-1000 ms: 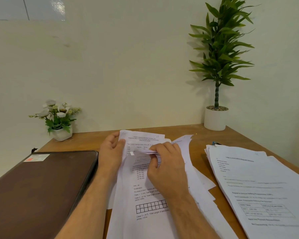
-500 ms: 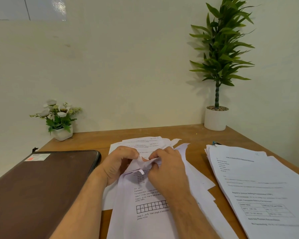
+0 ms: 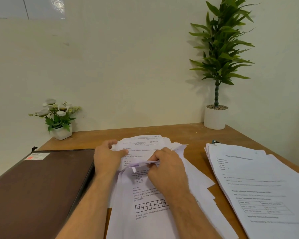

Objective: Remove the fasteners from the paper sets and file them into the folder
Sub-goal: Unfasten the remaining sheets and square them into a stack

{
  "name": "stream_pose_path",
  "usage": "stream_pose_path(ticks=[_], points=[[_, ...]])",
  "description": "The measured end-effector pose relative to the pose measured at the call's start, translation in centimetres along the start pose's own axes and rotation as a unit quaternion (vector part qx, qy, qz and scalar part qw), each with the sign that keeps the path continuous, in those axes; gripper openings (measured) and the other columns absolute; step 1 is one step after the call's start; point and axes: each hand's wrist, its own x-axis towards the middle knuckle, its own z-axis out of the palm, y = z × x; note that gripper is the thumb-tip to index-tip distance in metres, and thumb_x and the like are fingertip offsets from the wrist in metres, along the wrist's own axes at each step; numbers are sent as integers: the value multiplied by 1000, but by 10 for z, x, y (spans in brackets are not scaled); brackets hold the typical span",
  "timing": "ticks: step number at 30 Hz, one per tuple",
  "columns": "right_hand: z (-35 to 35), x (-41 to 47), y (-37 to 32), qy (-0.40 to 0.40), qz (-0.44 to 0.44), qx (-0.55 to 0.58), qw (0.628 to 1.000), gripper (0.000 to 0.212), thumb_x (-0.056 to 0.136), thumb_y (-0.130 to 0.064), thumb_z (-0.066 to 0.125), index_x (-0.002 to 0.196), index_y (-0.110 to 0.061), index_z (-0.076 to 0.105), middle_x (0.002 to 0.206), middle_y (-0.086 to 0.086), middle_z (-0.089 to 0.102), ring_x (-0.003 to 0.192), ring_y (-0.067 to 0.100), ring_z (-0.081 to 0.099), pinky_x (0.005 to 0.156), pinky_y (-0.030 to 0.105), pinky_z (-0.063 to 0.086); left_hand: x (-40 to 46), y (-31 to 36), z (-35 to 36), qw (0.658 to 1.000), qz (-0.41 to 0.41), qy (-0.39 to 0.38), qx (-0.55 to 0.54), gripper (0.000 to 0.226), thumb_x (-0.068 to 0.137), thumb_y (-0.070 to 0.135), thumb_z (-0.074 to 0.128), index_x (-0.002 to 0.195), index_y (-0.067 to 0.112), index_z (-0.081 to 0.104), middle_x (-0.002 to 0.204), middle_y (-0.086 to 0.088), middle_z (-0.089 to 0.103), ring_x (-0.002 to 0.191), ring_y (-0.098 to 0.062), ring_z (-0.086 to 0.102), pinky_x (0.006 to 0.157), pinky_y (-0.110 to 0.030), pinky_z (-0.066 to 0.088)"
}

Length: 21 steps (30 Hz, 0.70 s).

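Observation:
A set of printed white sheets lies in front of me on the wooden table. My right hand pinches the folded-over top edge of the upper sheets. My left hand lies to its left, thumb on the top-left corner of a lower sheet that shows beyond the fold. No fastener is visible between the fingers. A closed brown folder lies flat at the left, touching my left forearm.
A second fanned stack of printed papers lies at the right, with a dark clip at its far corner. A small white flower pot stands back left, a tall potted plant back right, both against the wall.
My left hand moved from the folded edge out to the top-left corner of the lower sheet. The upper sheets' top edge stays folded down under my right hand, exposing more of the page behind.

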Motion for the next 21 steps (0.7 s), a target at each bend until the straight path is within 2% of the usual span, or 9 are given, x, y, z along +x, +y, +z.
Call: stream_pose_path(ticks=[2,5,8,11,14,17,19,20,21], points=[[1,0,0,0,-5,15,1000,5,88,-26,64,90,-27,68,96,-11,58,94,10,52,88,35,50,-1,3,-2,998,-9,18,-53,57,76,10,86,126,19,60,110,-1,67,91,-15,62,74,-27,45],[4,1,3,12,-11,26,1000,5,84,-22,66,85,-27,69,100,-12,55,95,11,53,86,36,50,-2,6,-2,993,-33,12,-115,44,78,5,82,116,19,66,96,1,72,78,-10,67,61,-25,48],[5,0,2,14,8,35,999,8,81,-22,69,79,-29,67,119,-17,46,101,14,55,83,34,55,-4,10,-1,988,-20,-26,-148,17,77,6,80,87,20,77,93,0,77,86,-21,73,75,-37,58],[3,-2,0,25,-4,38,999,12,79,-19,71,74,-28,65,151,-20,31,107,12,55,85,33,55,-11,17,0,970,-4,-145,-196,18,70,-5,73,60,9,70,112,4,73,105,-21,66,83,-36,49],[0,-3,-1,16,-48,50,997,8,76,-15,70,73,-23,69,158,-19,28,112,2,48,90,30,53,-17,18,1,942,44,-287,-168,5,56,9,69,52,6,67,128,10,66,123,-12,56,93,-36,41],[-1,-2,1,-18,-44,45,998,10,74,-13,67,77,-21,73,144,-17,50,120,8,51,96,25,44,-22,17,1,941,58,-296,-153,22,74,24,72,64,4,75,113,7,75,114,-10,64,91,-30,42],[0,-1,1,-37,-15,42,998,12,77,-14,64,81,-21,72,112,-14,66,107,12,56,86,24,47,-20,15,3,965,71,-199,-155,8,85,20,76,83,13,80,110,4,75,109,-12,68,94,-30,48],[1,-1,0,-44,0,44,998,12,79,-15,63,82,-22,71,97,-12,66,97,11,55,78,24,48,-16,14,2,977,94,-141,-133,9,85,16,78,93,21,79,119,4,71,113,-14,65,98,-31,48],[2,-1,0,-48,10,46,998,12,80,-16,62,83,-23,71,90,-10,64,92,10,54,71,23,47,-12,12,3,983,116,-100,-102,25,83,13,80,102,28,76,129,3,62,119,-14,60,102,-33,47]])
